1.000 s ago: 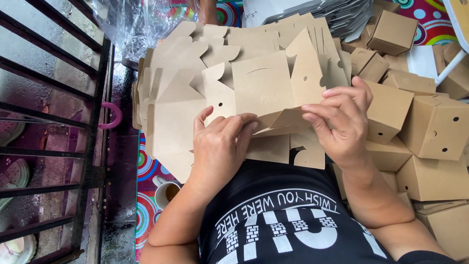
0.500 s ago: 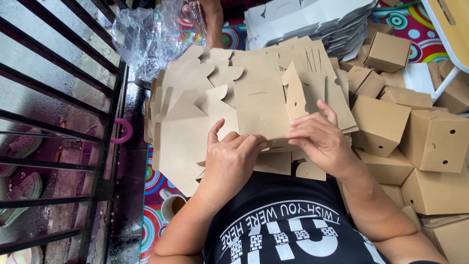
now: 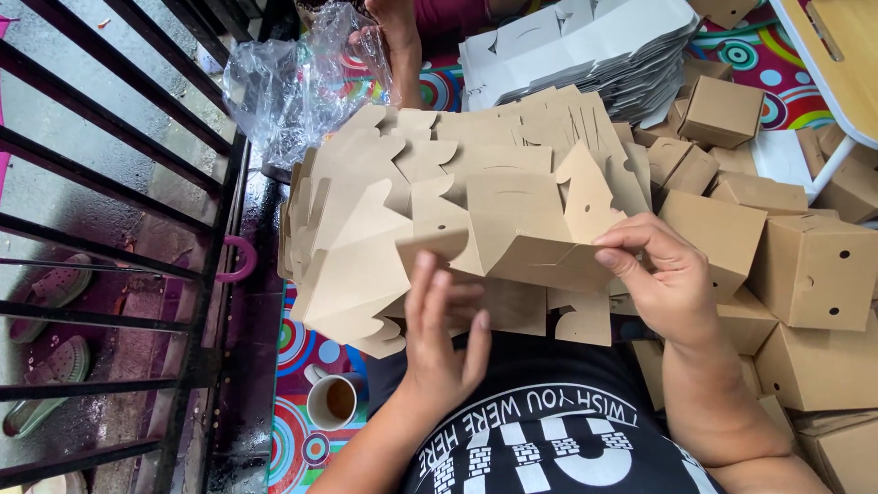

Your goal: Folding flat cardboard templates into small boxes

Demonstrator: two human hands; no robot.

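A flat brown cardboard box blank (image 3: 521, 229) is lifted a little off a thick stack of the same die-cut blanks (image 3: 366, 229) on my lap. My right hand (image 3: 663, 279) pinches its right edge between thumb and fingers. My left hand (image 3: 444, 338) is under the blank's lower left flap, fingers spread and straight, touching or nearly touching the card.
Folded brown boxes (image 3: 805, 265) are piled at the right. A stack of grey-white flat blanks (image 3: 585, 46) lies at the top, beside another person's hand (image 3: 393, 27) and a clear plastic bag (image 3: 293, 82). A cup of tea (image 3: 334, 401) stands on the patterned mat. Black metal bars (image 3: 110, 229) run along the left.
Both hands had been pressing on the blank over the stack. The right hand now pinches and raises it, while the left hand has opened and dropped lower. The view has shifted downward.
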